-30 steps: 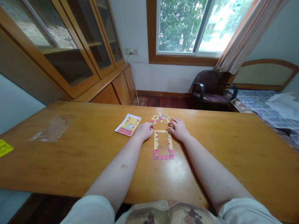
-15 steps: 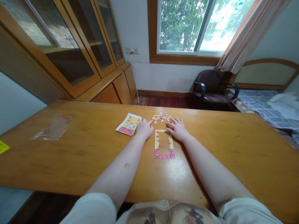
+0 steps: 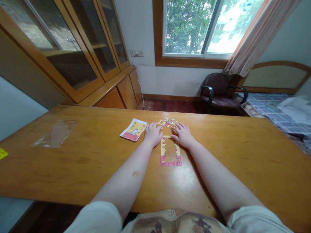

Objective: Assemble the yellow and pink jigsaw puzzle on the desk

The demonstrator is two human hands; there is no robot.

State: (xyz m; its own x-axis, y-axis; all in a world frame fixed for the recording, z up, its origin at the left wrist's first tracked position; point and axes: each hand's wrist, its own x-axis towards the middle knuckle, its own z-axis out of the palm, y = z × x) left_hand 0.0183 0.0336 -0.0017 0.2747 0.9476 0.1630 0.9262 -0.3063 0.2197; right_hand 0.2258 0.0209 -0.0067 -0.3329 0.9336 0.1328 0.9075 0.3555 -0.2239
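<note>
An assembled puzzle border point(image 3: 170, 163), yellow above and pink below, lies on the table with bare wood inside it. Beyond it is a pile of loose jigsaw pieces point(image 3: 167, 122), some face up and some pale. My left hand point(image 3: 153, 134) rests with fingers apart between the picture card point(image 3: 133, 129) and the border, its thumb side near the border's top left corner. On the other side, my right hand point(image 3: 184, 134) spreads its fingers at the border's top right corner, by the pile. A small dark piece point(image 3: 173, 131) lies near its fingertips. Neither hand shows anything held.
A crumpled clear plastic bag point(image 3: 57, 133) lies on the left of the wooden table point(image 3: 85, 161). A yellow item point(image 3: 3, 153) shows at the far left edge. Behind the table are a glass-door cabinet point(image 3: 107, 82), an armchair point(image 3: 220, 90) and a bed point(image 3: 279, 110).
My left hand has shifted slightly right and its pointing index finger has drawn back from the pile, the fingers now more spread. My right hand has moved slightly left and down.
</note>
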